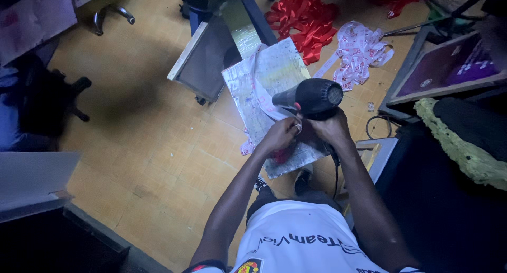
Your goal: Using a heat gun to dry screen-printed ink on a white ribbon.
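The right hand [331, 129] is closed around the grip of a black hair dryer [311, 97], whose barrel lies level above the near right part of a pale, ink-marked work board [280, 72]. The dryer cord [335, 172] hangs from the handle past the board's near edge. The left hand [282, 134] has its fingers pinched narrow on a white printed ribbon [264, 96], which runs across the board from its far edge toward the near edge and passes under the dryer's nozzle. A red ribbon piece [281, 156] shows just beneath the left hand at the near edge. On the floor beyond the board's far right corner lie a heap of red ribbons [303, 17] and a loose pile of white printed ribbon [359, 48]. Risk assessment: with the nozzle this close to the left fingertips, heat could reach them; a long dwell on one spot may scorch or pucker the ribbon; a loosened pinch could let the airflow lift the strip; the hanging cord could snag the board's near edge.
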